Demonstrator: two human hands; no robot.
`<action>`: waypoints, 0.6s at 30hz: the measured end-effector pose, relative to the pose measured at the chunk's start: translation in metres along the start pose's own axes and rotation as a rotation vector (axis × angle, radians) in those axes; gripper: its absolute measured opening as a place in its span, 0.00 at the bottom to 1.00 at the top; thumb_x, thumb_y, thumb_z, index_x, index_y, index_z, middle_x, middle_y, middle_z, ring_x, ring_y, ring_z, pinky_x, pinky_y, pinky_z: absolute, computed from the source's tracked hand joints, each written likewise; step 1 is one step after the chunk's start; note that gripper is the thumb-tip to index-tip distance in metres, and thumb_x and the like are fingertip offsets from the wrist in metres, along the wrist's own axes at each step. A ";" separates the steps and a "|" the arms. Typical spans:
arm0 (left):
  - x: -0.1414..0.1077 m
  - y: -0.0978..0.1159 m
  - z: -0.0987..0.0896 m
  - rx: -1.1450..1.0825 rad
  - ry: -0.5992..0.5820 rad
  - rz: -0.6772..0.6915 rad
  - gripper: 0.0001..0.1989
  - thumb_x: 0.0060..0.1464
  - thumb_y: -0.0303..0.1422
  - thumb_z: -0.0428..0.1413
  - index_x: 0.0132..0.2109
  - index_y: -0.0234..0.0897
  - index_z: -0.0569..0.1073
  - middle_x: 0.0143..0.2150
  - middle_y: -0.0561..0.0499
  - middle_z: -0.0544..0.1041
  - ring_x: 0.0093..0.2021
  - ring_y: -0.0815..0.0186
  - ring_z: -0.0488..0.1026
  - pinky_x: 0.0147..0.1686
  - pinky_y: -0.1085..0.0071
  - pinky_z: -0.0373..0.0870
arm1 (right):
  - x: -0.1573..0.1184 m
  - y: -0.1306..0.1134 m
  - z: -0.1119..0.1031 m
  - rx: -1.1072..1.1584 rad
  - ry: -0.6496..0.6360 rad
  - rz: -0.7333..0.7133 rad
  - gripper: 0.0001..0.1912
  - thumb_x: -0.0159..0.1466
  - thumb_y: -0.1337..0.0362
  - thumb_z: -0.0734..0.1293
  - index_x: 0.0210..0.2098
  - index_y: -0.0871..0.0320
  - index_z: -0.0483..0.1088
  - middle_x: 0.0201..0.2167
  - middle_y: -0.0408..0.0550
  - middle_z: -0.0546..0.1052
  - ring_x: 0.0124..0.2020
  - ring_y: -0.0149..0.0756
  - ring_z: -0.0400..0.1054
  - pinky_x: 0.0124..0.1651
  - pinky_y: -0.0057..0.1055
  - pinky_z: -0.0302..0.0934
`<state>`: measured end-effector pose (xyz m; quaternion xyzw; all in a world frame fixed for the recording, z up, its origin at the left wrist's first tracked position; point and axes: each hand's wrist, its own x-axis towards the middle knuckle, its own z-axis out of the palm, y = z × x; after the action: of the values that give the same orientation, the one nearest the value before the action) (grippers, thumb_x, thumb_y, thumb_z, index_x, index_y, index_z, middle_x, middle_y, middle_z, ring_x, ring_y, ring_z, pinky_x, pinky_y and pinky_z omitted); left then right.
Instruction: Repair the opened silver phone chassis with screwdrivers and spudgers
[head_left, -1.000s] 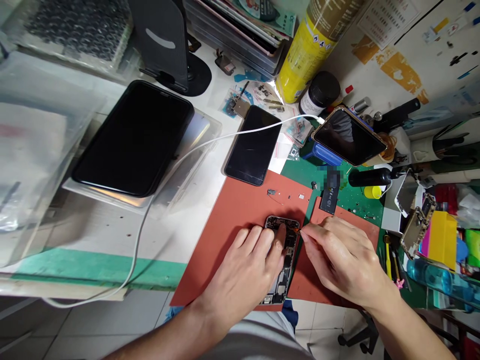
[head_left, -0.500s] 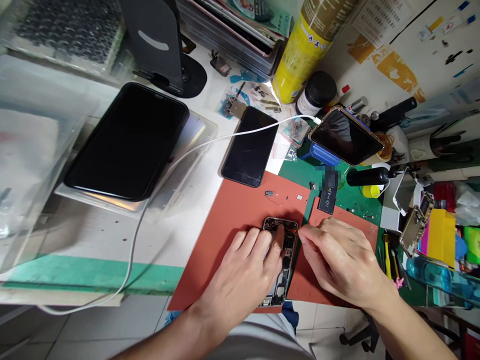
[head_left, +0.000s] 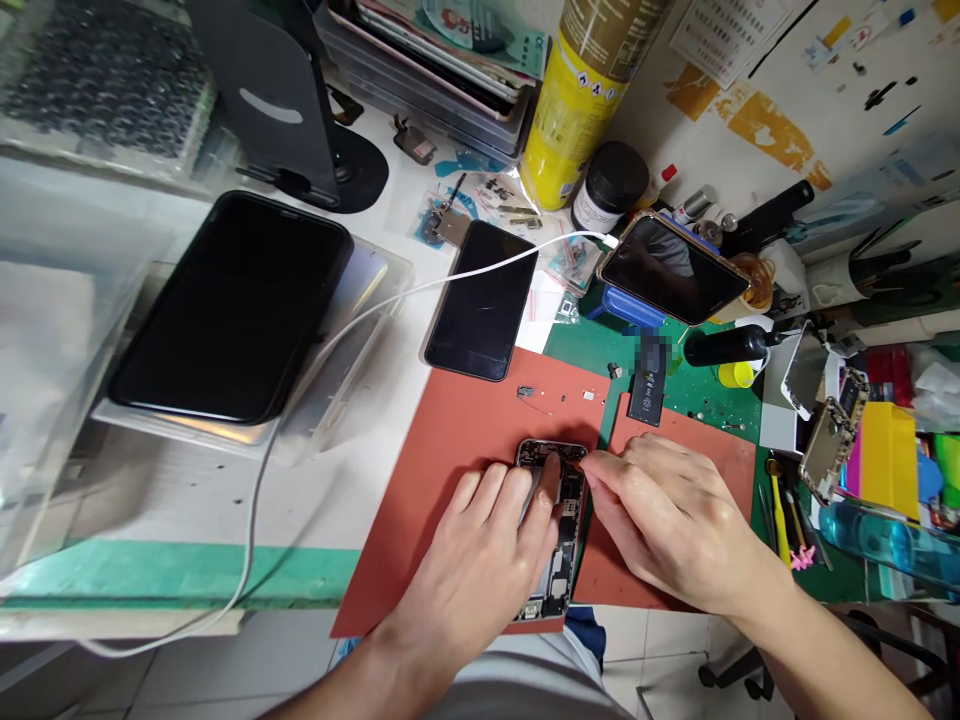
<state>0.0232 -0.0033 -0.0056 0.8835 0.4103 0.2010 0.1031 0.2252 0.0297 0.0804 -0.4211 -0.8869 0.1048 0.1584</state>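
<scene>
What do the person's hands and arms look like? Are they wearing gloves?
No gloves! The left hand and right hand are both bare. No rings, watch or bracelets show, and no sleeves cover the parts of the left forearm and right forearm in view.

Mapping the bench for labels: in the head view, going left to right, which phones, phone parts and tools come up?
Large black phone → smaller black phone screen → opened phone → black phone battery → yellow-handled tool.
</scene>
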 end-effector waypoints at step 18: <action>0.003 0.000 -0.002 -0.010 0.006 0.001 0.11 0.66 0.26 0.57 0.54 0.29 0.75 0.40 0.43 0.72 0.39 0.52 0.65 0.39 0.55 0.62 | 0.000 -0.001 0.000 -0.023 0.010 0.035 0.09 0.72 0.80 0.63 0.46 0.64 0.72 0.26 0.42 0.69 0.27 0.34 0.56 0.31 0.34 0.57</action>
<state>0.0245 -0.0010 -0.0028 0.8825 0.4092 0.2058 0.1063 0.2247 0.0287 0.0806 -0.4389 -0.8797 0.0953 0.1563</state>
